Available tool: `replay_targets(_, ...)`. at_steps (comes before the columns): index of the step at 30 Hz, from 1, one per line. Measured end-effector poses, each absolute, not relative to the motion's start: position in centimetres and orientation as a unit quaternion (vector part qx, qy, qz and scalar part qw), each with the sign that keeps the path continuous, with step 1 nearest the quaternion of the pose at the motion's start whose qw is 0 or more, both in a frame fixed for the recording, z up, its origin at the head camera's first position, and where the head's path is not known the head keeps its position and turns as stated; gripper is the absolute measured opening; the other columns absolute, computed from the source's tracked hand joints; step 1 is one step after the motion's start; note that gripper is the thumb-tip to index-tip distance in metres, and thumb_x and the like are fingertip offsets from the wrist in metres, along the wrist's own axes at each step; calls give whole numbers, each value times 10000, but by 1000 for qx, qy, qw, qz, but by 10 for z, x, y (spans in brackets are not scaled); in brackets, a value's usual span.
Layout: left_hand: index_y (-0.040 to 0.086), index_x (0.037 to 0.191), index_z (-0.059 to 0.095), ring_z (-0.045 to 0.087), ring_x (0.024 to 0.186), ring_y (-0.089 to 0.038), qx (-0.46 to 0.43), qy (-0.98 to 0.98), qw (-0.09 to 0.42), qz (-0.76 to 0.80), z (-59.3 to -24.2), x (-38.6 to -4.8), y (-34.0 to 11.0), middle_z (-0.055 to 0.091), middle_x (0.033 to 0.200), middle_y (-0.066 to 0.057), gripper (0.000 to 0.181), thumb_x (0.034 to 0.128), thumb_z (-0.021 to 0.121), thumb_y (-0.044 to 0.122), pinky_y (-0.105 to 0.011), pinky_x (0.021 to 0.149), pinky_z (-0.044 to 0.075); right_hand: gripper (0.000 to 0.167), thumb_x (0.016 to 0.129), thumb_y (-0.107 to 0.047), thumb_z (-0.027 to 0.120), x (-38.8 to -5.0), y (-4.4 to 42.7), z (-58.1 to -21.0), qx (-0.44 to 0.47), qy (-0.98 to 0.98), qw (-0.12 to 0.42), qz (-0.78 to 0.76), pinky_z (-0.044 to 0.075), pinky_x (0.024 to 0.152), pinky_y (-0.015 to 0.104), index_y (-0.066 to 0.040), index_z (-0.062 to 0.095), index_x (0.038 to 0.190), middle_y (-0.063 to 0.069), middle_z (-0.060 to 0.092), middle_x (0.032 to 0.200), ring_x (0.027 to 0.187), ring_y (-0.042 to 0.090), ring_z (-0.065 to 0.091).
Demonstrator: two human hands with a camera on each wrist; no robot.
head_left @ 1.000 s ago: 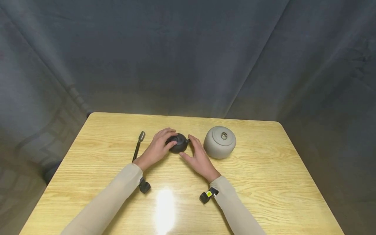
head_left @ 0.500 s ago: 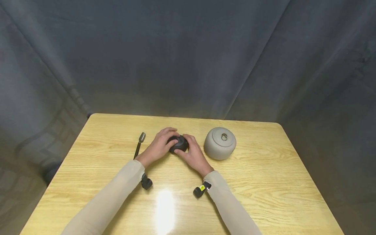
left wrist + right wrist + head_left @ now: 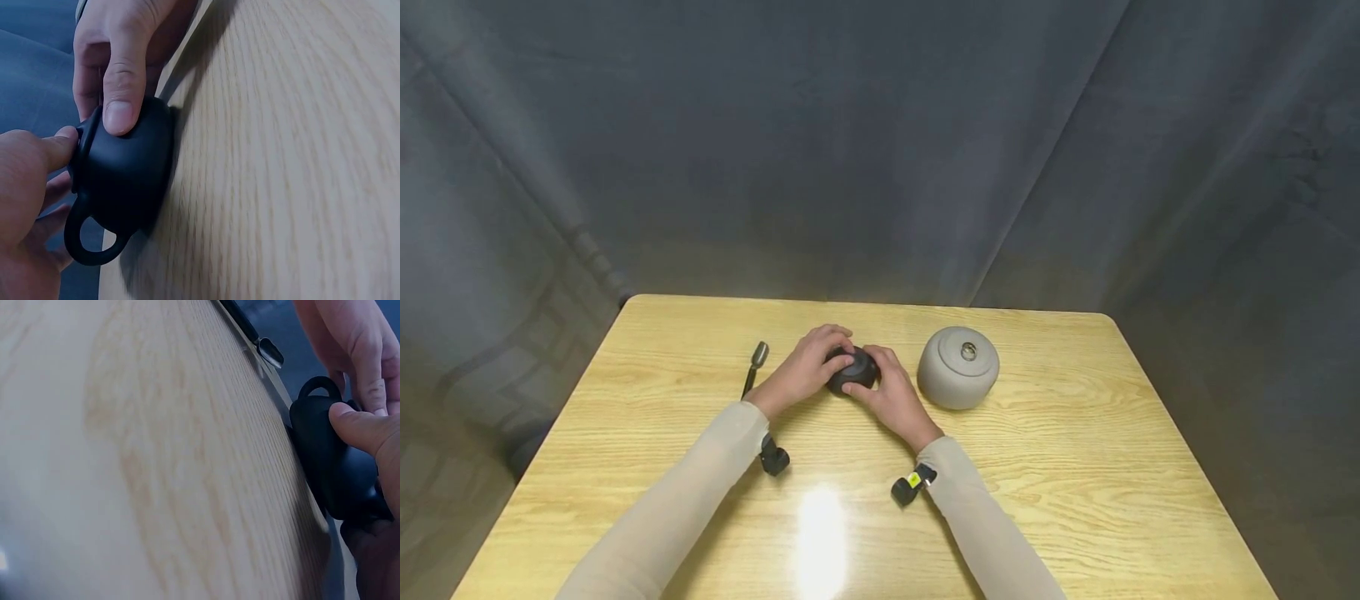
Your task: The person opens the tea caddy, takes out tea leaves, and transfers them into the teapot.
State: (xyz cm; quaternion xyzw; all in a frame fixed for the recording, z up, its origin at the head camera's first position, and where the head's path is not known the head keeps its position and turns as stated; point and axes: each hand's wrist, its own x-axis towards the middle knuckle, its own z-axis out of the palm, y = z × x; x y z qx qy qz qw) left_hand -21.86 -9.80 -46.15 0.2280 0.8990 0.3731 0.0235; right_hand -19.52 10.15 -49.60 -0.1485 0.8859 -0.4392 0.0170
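A small black teapot (image 3: 860,369) sits on the table between my hands. Its loop handle (image 3: 94,257) points to the left, and the spout is mostly covered by my right hand. My right hand (image 3: 897,398) grips the teapot's body from the spout side, its thumb (image 3: 350,419) lying on the near wall. From the handle side, my left hand (image 3: 803,368) reaches over the top and pinches the lid (image 3: 85,147) between thumb and fingers. The lid appears seated on the pot. The left fingertips at the knob are partly hidden.
A grey lidded jar (image 3: 958,371) with a ring on top stands right of the right hand. Left of the left hand lies a dark-handled scoop (image 3: 759,356), its handle end hidden behind the wrist. A dark curtain (image 3: 865,167) hangs behind the wooden table (image 3: 1075,433).
My right hand has moved left from around the spout and closed on the teapot's body. The left hand stays at the lid, its fingers drawn slightly closer together.
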Motion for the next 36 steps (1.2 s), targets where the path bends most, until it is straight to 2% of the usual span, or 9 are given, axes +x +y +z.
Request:
replay_targets(7,111,1095,682,502,1461,-376,222,893,3,392,-458,-220,-100,585,1510,-140,106,1088,625,200,-591,1225,427,730,949,-375,825,-196,97,-494,-150,886,19,-437,449,1236,480,-76,515,1537,145,527,1538,1457,311,552)
replay_targets(14,120,1118,684,468,1498,-358,207,892,0,403,-444,-217,-104,570,1531,-107,155,1091,626,262,-596,1229,425,728,945,-361,832,-197,97,-492,-152,887,16,-436,450,1237,475,-67,516,1532,151,529,1535,1449,311,559)
replay_targets(18,107,1112,700,462,1505,-361,204,895,-5,397,-436,-212,-107,571,1535,-107,145,1086,632,232,-598,1238,412,745,947,-376,826,-199,99,-492,-151,889,13,-431,452,1234,485,-51,506,1537,156,528,1543,1455,323,554)
replay_targets(27,123,1106,693,471,1485,-358,214,898,-10,384,-433,-193,-121,556,1545,-104,116,1080,643,224,-598,1167,473,774,935,-369,841,-199,103,-491,-143,890,15,-432,455,1227,495,-45,501,1550,150,527,1551,1453,330,552)
replay_targets(36,129,1080,687,451,1490,-373,223,901,-6,373,-443,-172,-140,566,1527,-101,95,1073,654,218,-635,1206,416,761,937,-354,842,-198,101,-489,-139,890,18,-434,449,1233,482,-44,507,1546,144,530,1552,1451,315,558)
